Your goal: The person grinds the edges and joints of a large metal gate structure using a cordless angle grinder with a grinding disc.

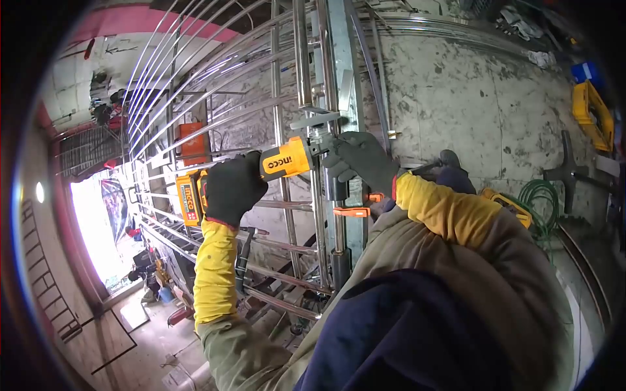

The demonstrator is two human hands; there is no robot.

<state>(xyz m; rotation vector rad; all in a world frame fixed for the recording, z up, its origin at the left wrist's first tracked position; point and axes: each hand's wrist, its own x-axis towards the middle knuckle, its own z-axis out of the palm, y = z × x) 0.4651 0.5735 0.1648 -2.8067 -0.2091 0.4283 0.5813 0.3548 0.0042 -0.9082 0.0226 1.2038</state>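
Note:
A yellow cordless angle grinder lies sideways across the chrome tubes of a metal frame. My left hand, in a black glove, is wrapped round its rear grip, just ahead of the battery. My gloved right hand closes on the grinder's head, beside the guard and the grey disc. The disc sits close over an upright tube. Below my right hand, an orange clamp sits beside the tubes.
Long parallel chrome bars fan out to the left. A concrete floor spreads to the right, with a yellow crate, a green coiled hose and a dark metal stand. A ladder leans at far left.

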